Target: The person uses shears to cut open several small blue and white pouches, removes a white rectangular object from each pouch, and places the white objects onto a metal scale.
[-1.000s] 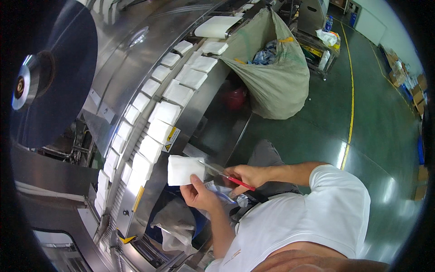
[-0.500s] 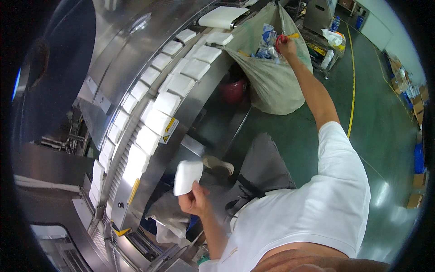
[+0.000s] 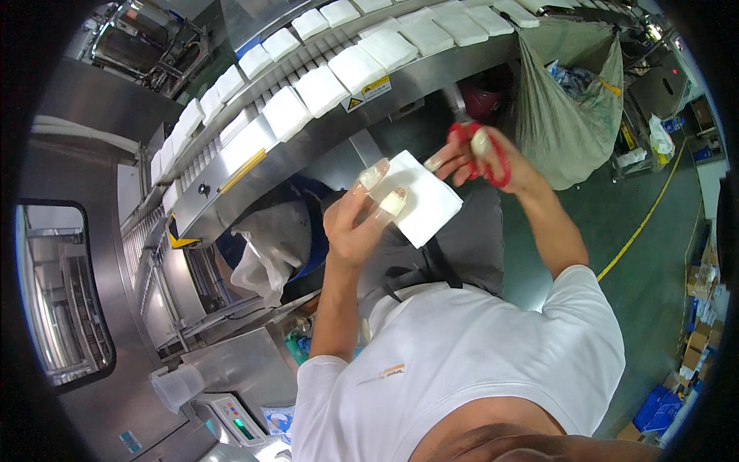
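I hold a soft white square (image 3: 426, 202) in front of me, up over my grey trousers (image 3: 469, 242). I think I keep it here, near my chest, so both my hands can get to it and I can see its broad face well.

My left hand (image 3: 356, 223) is at the left side of the white square. My thumb and pointing finger are a little bit apart, and the two of them hold its left edge. I think I hold just the edge so the rest of it sticks out free. Pale covers (image 3: 394, 202) sit on those fingertips, maybe to keep my skin off it. I cannot tell what my other left fingers do, since they are hidden.

My right hand (image 3: 519, 168) is at the right of the white square. Its fingers are curled around the red scissors (image 3: 471, 128), with their loops in my grip. The blades are blurry and point away from the white square, I guess to keep the sharp part off it. The tips of my long right fingers are right by its far edge; I cannot tell if they touch.

Past the white square is a long metal belt (image 3: 439, 73), with more white pieces (image 3: 356, 68) in rows. To its right is a big cloth sack (image 3: 562, 146). To its left is a blue bin (image 3: 318, 245).
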The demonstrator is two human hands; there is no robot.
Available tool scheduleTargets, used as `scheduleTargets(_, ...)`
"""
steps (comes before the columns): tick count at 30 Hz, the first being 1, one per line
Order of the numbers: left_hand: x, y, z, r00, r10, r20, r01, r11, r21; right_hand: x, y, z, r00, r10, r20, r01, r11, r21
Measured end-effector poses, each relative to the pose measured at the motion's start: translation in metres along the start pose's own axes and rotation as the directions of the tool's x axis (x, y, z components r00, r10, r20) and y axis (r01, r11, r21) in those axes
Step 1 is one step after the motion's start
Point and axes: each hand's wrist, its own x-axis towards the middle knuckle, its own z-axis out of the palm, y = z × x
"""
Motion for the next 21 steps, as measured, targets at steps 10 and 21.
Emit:
scheduleTargets(10,-0.034,0.009,-0.013,0.867,-0.496,-0.057,0.426,0.795,-0.432,0.023,-0.004,0.087,0.977,0.073,-0.201,-0.108,0.98,-0.168)
scheduleTargets(21,-0.058,0.043,-0.005,0.586,-0.776,0.231,0.52,0.142,-0.842,0.02,0.016,0.127,0.938,-0.217,-0.271,0.101,0.917,-0.386)
